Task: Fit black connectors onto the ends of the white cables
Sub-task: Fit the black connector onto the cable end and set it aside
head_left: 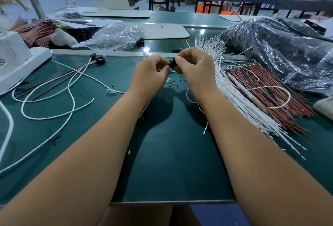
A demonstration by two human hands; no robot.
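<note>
Above the smooth green mat point(171, 153), our right hand point(195, 67) pinches a small black connector point(172, 63) between thumb and curled fingers. Our left hand point(150, 74) meets it, fingertips curled in; what they hold is hidden. A fanned bundle of thin white cables point(232, 96) lies just right, beside ribbed brown wires point(261, 88). Finished cables point(72, 81) loop left. The cable end being fitted is hard to make out.

Even overhead light fills the hall brightly, throwing soft dark shadows of the forearms onto the green counter point(171, 153) and sparking white glare on the plastic bag point(281, 52) at right. The wide-angle lens bows straight edges near the frame's borders, and the far tables and figures in the background are soft and slightly blurred.
</note>
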